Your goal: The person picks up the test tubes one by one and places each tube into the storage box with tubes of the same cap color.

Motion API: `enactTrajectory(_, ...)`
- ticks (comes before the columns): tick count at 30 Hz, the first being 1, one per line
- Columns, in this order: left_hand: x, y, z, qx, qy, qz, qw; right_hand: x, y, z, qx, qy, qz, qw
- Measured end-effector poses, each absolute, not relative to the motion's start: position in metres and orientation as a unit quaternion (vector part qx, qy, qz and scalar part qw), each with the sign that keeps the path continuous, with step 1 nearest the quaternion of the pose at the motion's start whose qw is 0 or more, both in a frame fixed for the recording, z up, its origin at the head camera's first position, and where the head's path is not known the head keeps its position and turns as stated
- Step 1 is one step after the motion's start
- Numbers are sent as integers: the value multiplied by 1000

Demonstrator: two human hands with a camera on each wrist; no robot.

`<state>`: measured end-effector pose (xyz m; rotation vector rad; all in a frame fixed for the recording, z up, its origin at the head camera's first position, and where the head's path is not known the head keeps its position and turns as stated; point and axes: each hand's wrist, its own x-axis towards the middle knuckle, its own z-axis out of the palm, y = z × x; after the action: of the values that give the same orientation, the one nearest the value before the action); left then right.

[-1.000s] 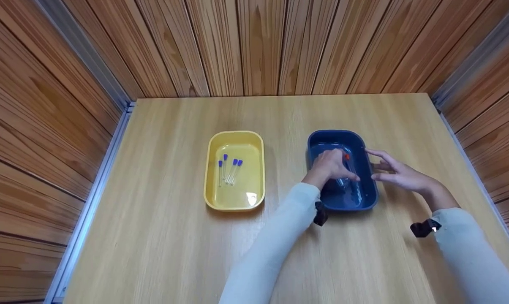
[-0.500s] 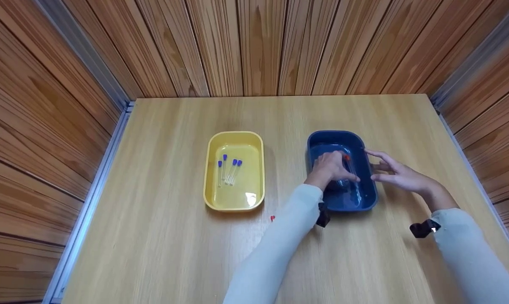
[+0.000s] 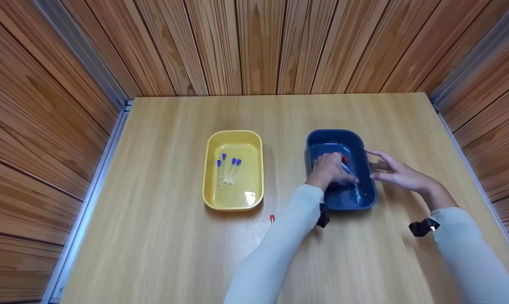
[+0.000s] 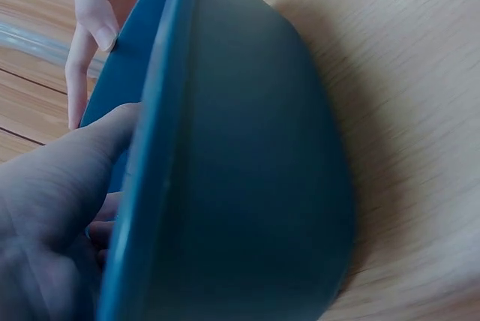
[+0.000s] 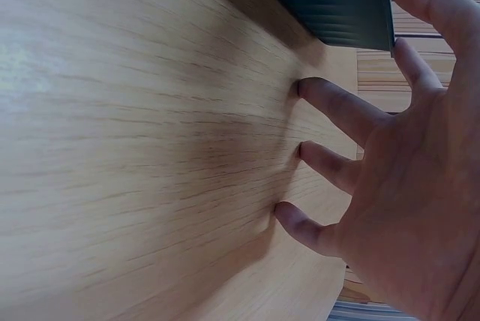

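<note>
My left hand [image 3: 327, 168] reaches down into the dark blue tray [image 3: 336, 203], its thumb spread to the right. Beside it in the tray lies a clear tube with a red cap [image 3: 344, 160]. My left fingertips and the rest of the tray's contents are hidden, so a grip cannot be told. In the left wrist view, the left thumb [image 4: 112, 130] dips past the tray's rim. At the tray's right side is my right hand [image 3: 400, 172], fingers spread. In the right wrist view, two digits touch the tray's rim while the other fingertips [image 5: 307, 88] rest on the table.
Left of the blue tray stands a yellow tray [image 3: 254, 202] with several clear tubes with purple caps [image 3: 233, 161]. On the table, a red cap [image 3: 272, 218] shows from behind my left sleeve [image 3: 275, 245]. Wood-panel walls [image 3: 258, 46] border the table's back and sides.
The red-capped tube in the blue tray has shifted slightly and tilted. My left forearm has moved slightly right, uncovering the red cap on the table. My right hand keeps its place.
</note>
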<state>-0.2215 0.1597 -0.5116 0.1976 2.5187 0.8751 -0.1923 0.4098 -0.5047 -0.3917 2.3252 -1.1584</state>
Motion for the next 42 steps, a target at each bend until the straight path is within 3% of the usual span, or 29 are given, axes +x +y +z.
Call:
enactTrajectory(19,-223,157,-511,84,917,314,233,-196,410,-506,-143,857,-425,254)
enactTrajectory(42,-225,136,-494,211,929,235,191,-194,407,-504,-137,864,-414,252)
